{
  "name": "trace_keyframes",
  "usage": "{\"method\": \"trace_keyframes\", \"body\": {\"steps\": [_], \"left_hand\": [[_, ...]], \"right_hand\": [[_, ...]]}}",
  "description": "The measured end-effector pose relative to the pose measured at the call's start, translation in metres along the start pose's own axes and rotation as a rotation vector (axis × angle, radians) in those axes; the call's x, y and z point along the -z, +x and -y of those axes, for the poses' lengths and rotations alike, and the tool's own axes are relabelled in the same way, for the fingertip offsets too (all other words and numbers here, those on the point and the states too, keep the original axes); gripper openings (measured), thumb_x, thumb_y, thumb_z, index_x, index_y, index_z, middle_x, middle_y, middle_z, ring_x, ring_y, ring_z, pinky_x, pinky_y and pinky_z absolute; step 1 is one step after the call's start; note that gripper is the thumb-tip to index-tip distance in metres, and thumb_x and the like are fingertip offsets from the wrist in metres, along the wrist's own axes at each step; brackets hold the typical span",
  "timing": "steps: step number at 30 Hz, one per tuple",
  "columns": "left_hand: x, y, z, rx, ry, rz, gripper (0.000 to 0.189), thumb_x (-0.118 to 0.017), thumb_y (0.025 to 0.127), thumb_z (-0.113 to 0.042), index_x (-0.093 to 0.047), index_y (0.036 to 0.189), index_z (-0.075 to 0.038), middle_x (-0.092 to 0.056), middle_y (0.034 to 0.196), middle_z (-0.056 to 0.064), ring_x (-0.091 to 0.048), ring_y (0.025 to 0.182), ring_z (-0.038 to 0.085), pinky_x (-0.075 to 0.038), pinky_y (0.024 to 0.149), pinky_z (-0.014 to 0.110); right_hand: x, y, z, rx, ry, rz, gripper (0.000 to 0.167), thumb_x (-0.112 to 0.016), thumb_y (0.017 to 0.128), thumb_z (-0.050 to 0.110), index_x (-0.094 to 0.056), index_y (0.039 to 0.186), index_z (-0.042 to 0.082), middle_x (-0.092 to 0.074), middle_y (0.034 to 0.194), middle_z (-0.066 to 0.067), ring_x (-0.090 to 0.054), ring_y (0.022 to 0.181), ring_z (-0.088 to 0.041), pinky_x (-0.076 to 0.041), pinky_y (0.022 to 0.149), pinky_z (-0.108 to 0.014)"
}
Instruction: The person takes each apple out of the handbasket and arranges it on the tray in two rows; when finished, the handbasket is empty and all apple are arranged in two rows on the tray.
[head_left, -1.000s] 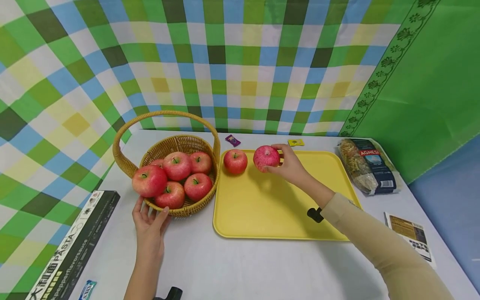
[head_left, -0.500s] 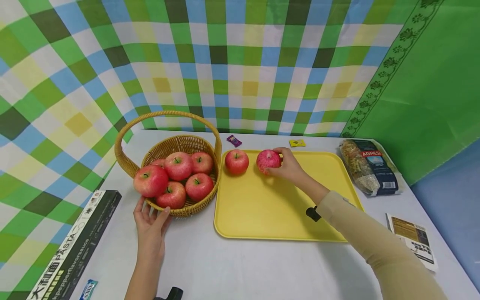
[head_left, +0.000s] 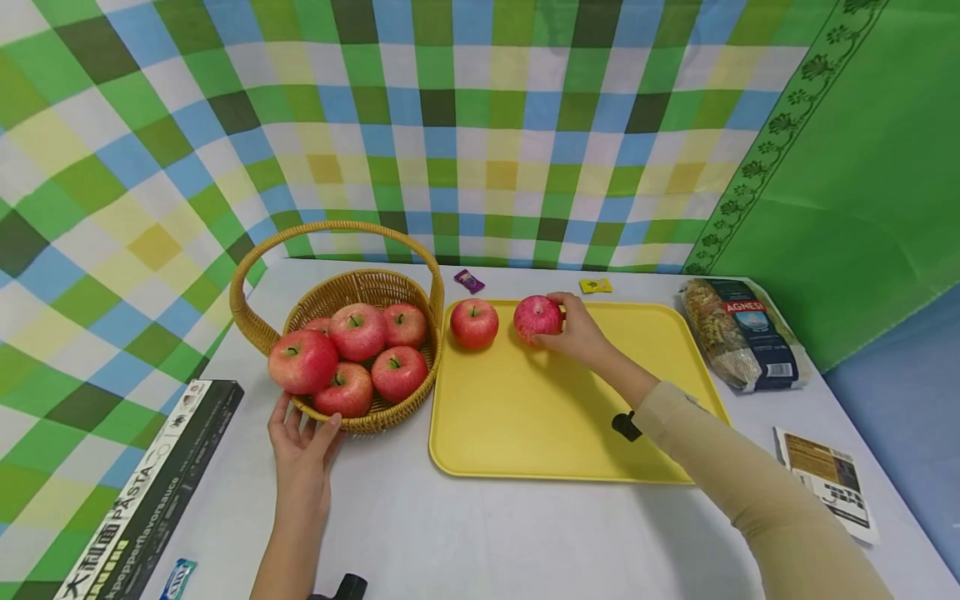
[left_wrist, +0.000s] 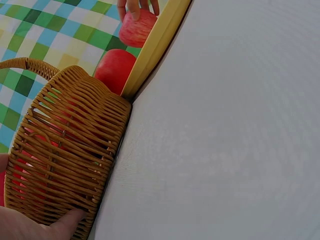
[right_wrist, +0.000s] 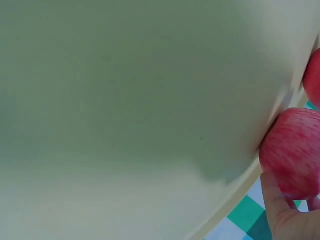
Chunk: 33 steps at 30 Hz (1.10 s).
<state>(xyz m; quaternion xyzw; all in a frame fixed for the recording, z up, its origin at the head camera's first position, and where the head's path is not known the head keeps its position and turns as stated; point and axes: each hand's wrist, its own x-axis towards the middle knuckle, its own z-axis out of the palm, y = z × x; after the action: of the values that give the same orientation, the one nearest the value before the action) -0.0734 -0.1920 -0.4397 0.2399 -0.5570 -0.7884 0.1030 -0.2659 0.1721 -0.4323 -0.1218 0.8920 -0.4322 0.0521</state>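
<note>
In the head view my right hand (head_left: 577, 332) holds a dark pink, streaked apple (head_left: 537, 318) at the back of the yellow tray (head_left: 510, 425), fingers on its far side and thumb on its near side. In the right wrist view this apple (right_wrist: 292, 150) sits right at the tray surface. A redder apple (head_left: 474, 324) stands on the tray just left of it. My left hand (head_left: 302, 454) rests against the near left side of a wicker basket (head_left: 397, 408) with several apples inside. The left wrist view shows the thumb (left_wrist: 70, 221) pressing the woven wall.
Behind the tray lie a purple wrapped sweet (head_left: 469, 281) and a yellow one (head_left: 596, 286). A pasta bag (head_left: 742, 333) and a printed packet (head_left: 825, 483) are on the right. A long pasta box (head_left: 161, 483) and a blue wrapper (head_left: 177, 578) lie left.
My right hand has lowered the streaked apple slightly toward the tray and still grips it. The left hand and basket stay in place; the whole view has shifted a little.
</note>
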Motion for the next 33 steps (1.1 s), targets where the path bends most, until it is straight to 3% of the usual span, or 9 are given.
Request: {"method": "trace_keyframes", "body": {"steps": [11, 19, 26, 33], "left_hand": [[0.0, 0.001, 0.0, 0.002, -0.008, -0.011, 0.087, -0.068, 0.091, -0.012, -0.01, 0.15, -0.037, -0.01, 0.16, -0.004, -0.023, 0.142, 0.021, -0.043, 0.102, 0.035], [-0.001, 0.0, -0.001, -0.006, -0.005, -0.001, 0.087, -0.068, 0.091, -0.012, -0.009, 0.15, -0.036, -0.009, 0.16, -0.003, -0.022, 0.143, 0.021, -0.041, 0.103, 0.037], [0.001, 0.0, -0.001, -0.001, 0.005, -0.005, 0.087, -0.067, 0.091, -0.012, -0.009, 0.15, -0.037, -0.01, 0.16, -0.003, -0.023, 0.142, 0.021, -0.042, 0.103, 0.036], [-0.001, 0.0, -0.001, 0.004, 0.009, -0.007, 0.086, -0.066, 0.092, -0.012, -0.009, 0.15, -0.038, -0.01, 0.16, -0.004, -0.023, 0.142, 0.021, -0.043, 0.103, 0.036]], "right_hand": [[0.026, -0.014, 0.022, -0.011, -0.135, 0.076, 0.085, -0.076, 0.083, 0.023, -0.027, 0.148, -0.001, -0.029, 0.149, -0.022, -0.038, 0.128, -0.044, -0.045, 0.097, -0.055], [0.043, -0.03, 0.063, 0.053, -0.127, 0.082, 0.071, -0.072, 0.088, 0.026, -0.036, 0.146, 0.006, -0.036, 0.148, -0.015, -0.039, 0.13, -0.04, -0.047, 0.096, -0.052], [0.033, -0.039, 0.109, 0.15, -0.048, 0.099, 0.073, -0.075, 0.085, 0.031, -0.039, 0.145, 0.01, -0.039, 0.146, -0.01, -0.042, 0.129, -0.032, -0.049, 0.096, -0.047], [0.005, -0.041, 0.143, 0.248, -0.011, 0.139, 0.071, -0.077, 0.083, 0.028, -0.042, 0.144, 0.015, -0.043, 0.144, -0.005, -0.048, 0.125, -0.026, -0.049, 0.096, -0.041]]}}
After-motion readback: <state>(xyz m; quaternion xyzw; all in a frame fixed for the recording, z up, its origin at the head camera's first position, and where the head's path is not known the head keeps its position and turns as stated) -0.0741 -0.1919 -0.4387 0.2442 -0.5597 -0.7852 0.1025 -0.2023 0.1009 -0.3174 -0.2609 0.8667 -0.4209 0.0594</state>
